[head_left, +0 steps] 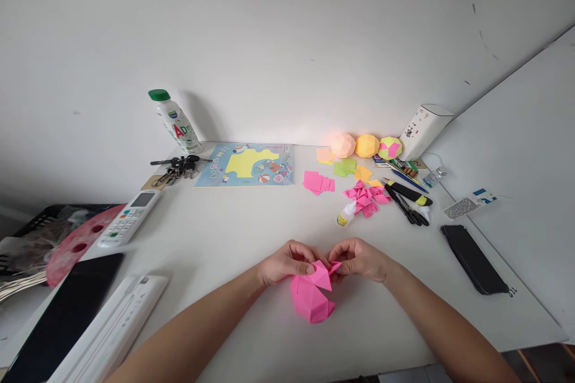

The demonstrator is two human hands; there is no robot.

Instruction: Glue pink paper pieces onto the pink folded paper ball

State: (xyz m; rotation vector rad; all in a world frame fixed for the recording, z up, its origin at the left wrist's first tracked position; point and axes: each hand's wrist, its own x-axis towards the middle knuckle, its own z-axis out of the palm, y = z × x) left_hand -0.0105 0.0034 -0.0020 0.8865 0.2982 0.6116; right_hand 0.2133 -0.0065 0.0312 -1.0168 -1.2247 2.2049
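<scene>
A pink folded-paper ball, partly built and with a gap on its right side, is held low over the front of the table. My left hand pinches its upper edge, thumb on top and fingers behind. At the ball's upper right, my right hand grips a small pink folded-paper piece that touches or joins the ball; which of the two I cannot tell. Beyond my hands stands a small glue bottle, tilted against a pile of pink folded pieces.
Finished paper balls line the wall, with sticky notes before them. Pens, a cutter and a black pouch lie right. Leftward are a picture board, keys, a bottle, a remote and a tablet.
</scene>
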